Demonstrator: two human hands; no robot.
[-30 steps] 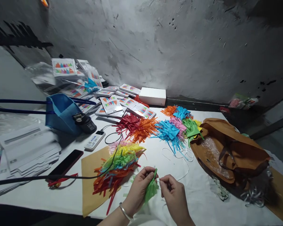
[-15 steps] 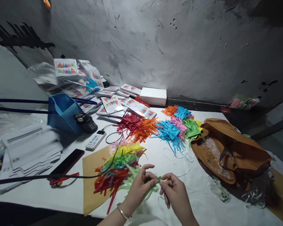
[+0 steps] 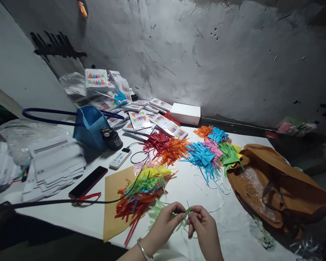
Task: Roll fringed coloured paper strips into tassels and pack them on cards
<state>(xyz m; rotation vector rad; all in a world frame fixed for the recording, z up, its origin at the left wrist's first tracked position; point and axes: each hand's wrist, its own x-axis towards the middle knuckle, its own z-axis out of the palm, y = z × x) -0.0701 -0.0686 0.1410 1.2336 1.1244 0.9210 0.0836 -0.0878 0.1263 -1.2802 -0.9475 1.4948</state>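
Note:
My left hand (image 3: 167,223) and my right hand (image 3: 203,224) meet low in the head view, both pinching the top of a pale green paper tassel (image 3: 157,212) whose fringe fans out to the left over the white table (image 3: 70,221). A thin white string (image 3: 212,188) loops on the table just beyond my right hand. Left of my hands, a pile of mixed coloured tassels (image 3: 141,192) lies on a brown paper sheet (image 3: 112,203).
Red, orange, blue, pink and green tassel heaps (image 3: 195,152) lie mid-table. Printed cards (image 3: 141,119), a white box (image 3: 186,113), a blue bag (image 3: 91,125), a remote (image 3: 120,158), a phone (image 3: 88,181) and white papers (image 3: 51,163) fill the left. A brown bag (image 3: 277,185) sits right.
The tassel turned from hanging under my left hand to lying sideways with its fringe spread left. My hands closed together on its top. The camera swung left.

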